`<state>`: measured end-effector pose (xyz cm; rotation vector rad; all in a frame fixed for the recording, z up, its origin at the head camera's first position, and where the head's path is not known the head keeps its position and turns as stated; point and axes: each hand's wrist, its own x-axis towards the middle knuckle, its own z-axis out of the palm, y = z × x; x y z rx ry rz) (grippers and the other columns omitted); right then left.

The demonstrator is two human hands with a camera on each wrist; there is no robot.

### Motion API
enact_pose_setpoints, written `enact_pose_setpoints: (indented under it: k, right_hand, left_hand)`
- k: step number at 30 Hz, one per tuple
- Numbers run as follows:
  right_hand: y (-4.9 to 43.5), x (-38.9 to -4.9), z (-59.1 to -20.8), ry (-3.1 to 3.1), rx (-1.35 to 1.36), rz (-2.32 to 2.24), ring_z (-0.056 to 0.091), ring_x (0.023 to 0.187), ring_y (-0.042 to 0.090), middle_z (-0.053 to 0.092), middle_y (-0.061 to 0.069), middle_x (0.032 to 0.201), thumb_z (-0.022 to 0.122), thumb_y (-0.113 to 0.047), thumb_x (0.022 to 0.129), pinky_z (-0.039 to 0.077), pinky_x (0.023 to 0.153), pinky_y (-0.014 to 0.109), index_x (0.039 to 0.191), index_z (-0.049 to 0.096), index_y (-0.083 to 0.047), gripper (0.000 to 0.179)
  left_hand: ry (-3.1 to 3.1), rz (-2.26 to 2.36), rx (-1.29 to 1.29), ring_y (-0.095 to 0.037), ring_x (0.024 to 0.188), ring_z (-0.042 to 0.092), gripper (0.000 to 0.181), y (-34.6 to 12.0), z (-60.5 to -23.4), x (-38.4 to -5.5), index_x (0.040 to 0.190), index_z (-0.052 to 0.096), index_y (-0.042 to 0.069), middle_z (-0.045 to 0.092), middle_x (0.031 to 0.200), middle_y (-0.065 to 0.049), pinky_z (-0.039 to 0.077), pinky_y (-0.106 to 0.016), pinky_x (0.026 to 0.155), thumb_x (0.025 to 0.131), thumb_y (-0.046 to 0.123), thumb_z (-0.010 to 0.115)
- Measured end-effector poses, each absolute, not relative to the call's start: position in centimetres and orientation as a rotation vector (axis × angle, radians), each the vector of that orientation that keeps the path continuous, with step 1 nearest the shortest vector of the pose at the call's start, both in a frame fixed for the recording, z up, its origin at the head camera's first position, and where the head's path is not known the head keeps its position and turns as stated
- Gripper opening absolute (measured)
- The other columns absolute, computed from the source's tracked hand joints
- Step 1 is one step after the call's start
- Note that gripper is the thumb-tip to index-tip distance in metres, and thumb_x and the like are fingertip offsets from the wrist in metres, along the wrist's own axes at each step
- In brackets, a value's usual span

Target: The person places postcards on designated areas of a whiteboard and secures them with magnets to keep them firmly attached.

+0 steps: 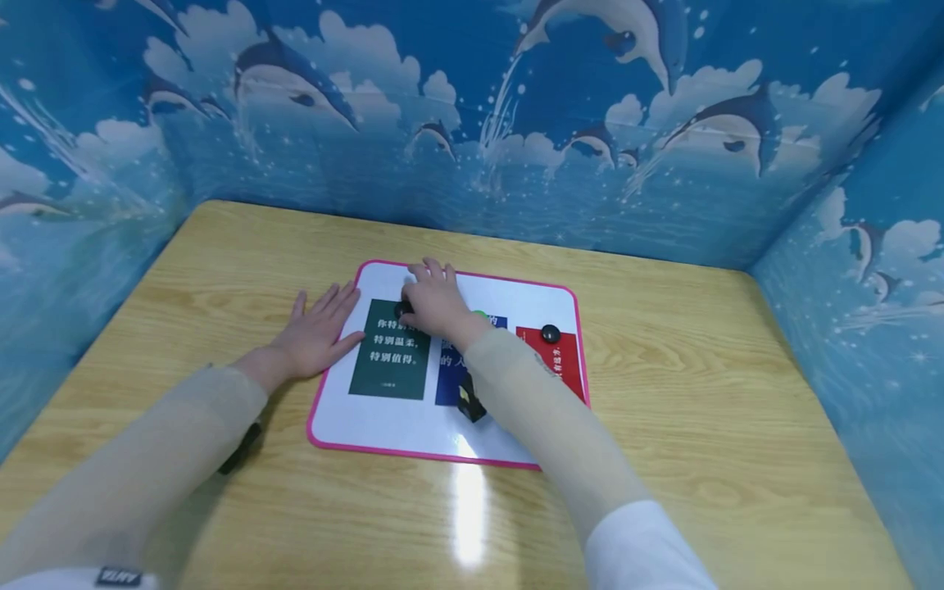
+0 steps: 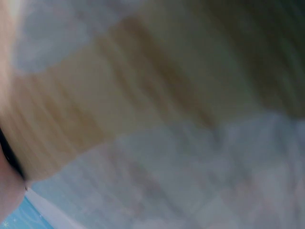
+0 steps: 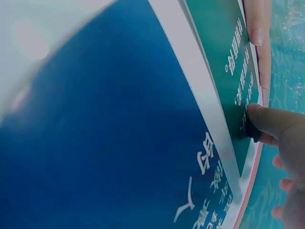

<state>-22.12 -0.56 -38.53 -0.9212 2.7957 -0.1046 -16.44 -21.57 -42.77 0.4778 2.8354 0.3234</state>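
Observation:
A whiteboard (image 1: pixel 398 426) with a pink rim lies on the table. On it are a green card (image 1: pixel 387 369), a blue card (image 1: pixel 450 385) and a red card (image 1: pixel 568 360), the first two with white lettering. My right hand (image 1: pixel 438 303) pinches a round black magnet (image 3: pixel 252 130) at the green card's top edge, between thumb and finger. The fingers of my left hand (image 1: pixel 313 336) lie spread and straight on the board's left edge. Another black magnet (image 1: pixel 550 333) sits at the top of the red card. A green magnet (image 1: pixel 481 314), partly hidden by my right wrist, is at the blue card's top.
The wooden table (image 1: pixel 701 393) extends around the board on all sides. Blue dolphin-print cloth (image 1: pixel 442 180) hangs behind it and at both sides. Small black devices are strapped under both forearms. The left wrist view is blurred and shows little.

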Motion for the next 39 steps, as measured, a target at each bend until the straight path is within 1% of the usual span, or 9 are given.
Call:
enact_pose_setpoints:
  k: [9,12,15,19,24,27,30,35,39]
  right_hand:
    - [-0.5,-21.9,-38.6,2.79,-0.893,-0.112,0.016,0.144,0.031,0.035,0.009,0.149,0.061,-0.039,0.089,0.013,0.116,0.053,0.113,0.065,-0.017,0.033]
    - [-0.4,-21.9,-38.8,2.795,-0.875,-0.119,0.015,0.144,0.031,0.034,0.008,0.15,0.06,-0.043,0.089,0.012,0.116,0.053,0.118,0.062,-0.018,0.038]
    - [-0.2,-21.9,-39.0,2.805,-0.844,-0.145,0.015,0.144,0.031,0.032,0.007,0.151,0.057,-0.049,0.089,0.012,0.116,0.054,0.126,0.057,-0.02,0.047]
    - [0.0,-21.7,-39.2,2.809,-0.814,-0.18,0.013,0.145,0.031,0.027,0.006,0.154,0.047,-0.057,0.09,0.011,0.116,0.055,0.138,0.046,-0.021,0.059]
    - [0.4,-21.5,-39.1,2.793,-0.807,-0.23,0.007,0.146,0.032,0.018,0.007,0.157,0.038,-0.062,0.092,0.006,0.115,0.058,0.148,0.028,-0.021,0.07]
    - [1.1,-21.4,-38.8,2.774,-0.784,-0.282,0.001,0.147,0.032,0.011,0.007,0.159,0.035,-0.062,0.092,0.001,0.115,0.059,0.151,0.019,-0.023,0.072]
    - [2.1,-21.1,-38.6,2.76,-0.767,-0.321,-0.004,0.147,0.031,0.006,0.005,0.16,0.033,-0.063,0.092,-0.003,0.114,0.06,0.151,0.014,-0.025,0.073]
    - [4.0,-20.9,-38.7,2.756,-0.74,-0.365,-0.01,0.146,0.029,0.003,0.006,0.16,0.034,-0.062,0.092,-0.007,0.112,0.063,0.152,0.01,-0.026,0.073]
    - [5.6,-21.0,-38.6,2.771,-0.684,-0.399,-0.012,0.146,0.029,0.001,0.004,0.16,0.035,-0.061,0.093,-0.009,0.111,0.063,0.152,0.008,-0.027,0.073]
  left_hand:
    - [2.834,0.336,0.48,-0.037,0.145,-0.001,0.078,-21.6,-43.1,-16.5,0.152,0.003,0.01,0.0,0.159,-0.012,-0.011,-0.064,0.11,0.095,0.056,0.032]
    - [2.842,0.349,0.488,-0.037,0.145,0.0,0.078,-21.5,-43.3,-16.7,0.152,0.004,0.01,0.001,0.159,-0.012,-0.01,-0.064,0.11,0.095,0.055,0.033]
    - [2.839,0.351,0.496,-0.037,0.145,0.0,0.077,-21.4,-43.4,-16.9,0.152,0.004,0.01,0.001,0.159,-0.012,-0.01,-0.064,0.11,0.095,0.054,0.034]
    - [2.823,0.326,0.501,-0.038,0.145,-0.001,0.078,-21.5,-43.4,-17.1,0.151,0.003,0.009,-0.001,0.159,-0.013,-0.01,-0.065,0.109,0.096,0.055,0.032]
    - [2.844,0.261,0.542,-0.039,0.145,0.001,0.078,-21.8,-43.4,-17.5,0.151,0.007,0.008,0.001,0.159,-0.014,-0.008,-0.065,0.11,0.095,0.056,0.033]
    - [2.861,0.181,0.609,-0.039,0.145,0.002,0.078,-21.8,-43.2,-17.8,0.151,0.009,0.007,0.004,0.158,-0.016,-0.007,-0.064,0.111,0.095,0.056,0.033]
    - [2.87,0.138,0.634,-0.038,0.145,0.003,0.078,-22.0,-43.2,-17.8,0.151,0.01,0.007,0.005,0.158,-0.016,-0.006,-0.064,0.111,0.095,0.057,0.032]
    - [2.914,0.241,0.547,-0.04,0.145,0.0,0.079,-22.0,-42.8,-17.8,0.151,0.009,0.008,0.002,0.158,-0.016,-0.006,-0.066,0.11,0.094,0.054,0.038]
    - [2.939,0.323,0.528,-0.041,0.144,-0.002,0.079,-20.9,-42.0,-18.0,0.151,0.009,0.008,0.001,0.158,-0.017,-0.005,-0.068,0.108,0.094,0.051,0.043]
